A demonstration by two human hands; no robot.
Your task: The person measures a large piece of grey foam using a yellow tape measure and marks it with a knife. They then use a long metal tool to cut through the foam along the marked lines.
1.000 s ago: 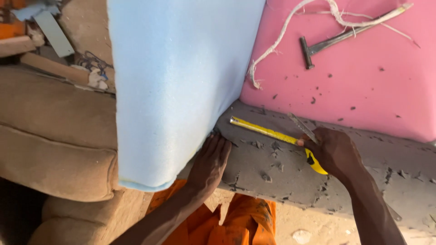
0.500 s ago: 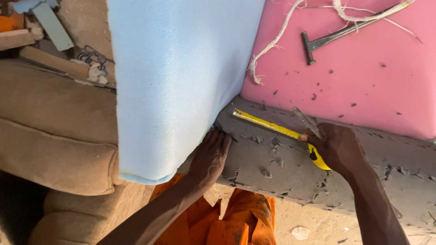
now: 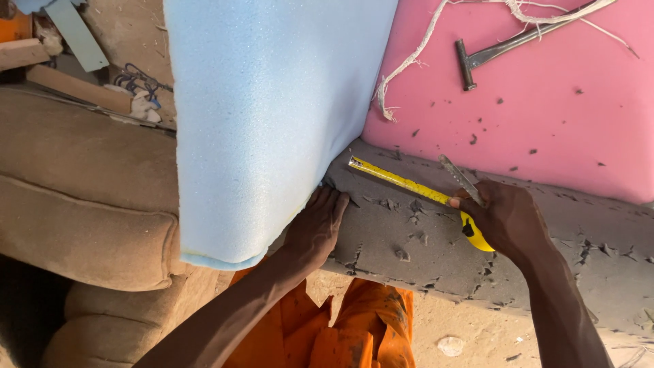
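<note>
Meanwhile, right hand (image 3: 507,218) fingers pinch a yellow tape measure (image 3: 415,191) while left hand (image 3: 317,228) fingers press flat beside the blue foam (image 3: 272,116).

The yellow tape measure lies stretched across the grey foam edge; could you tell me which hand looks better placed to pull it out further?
Probably the right hand: it grips the tape measure case, while the left hand presses flat beside the blue foam.

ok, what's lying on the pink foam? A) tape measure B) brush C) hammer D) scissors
C: a hammer lies on the pink foam beside frayed white cord; the yellow tape measure is stretched along the grey foam edge in the right hand.
</note>
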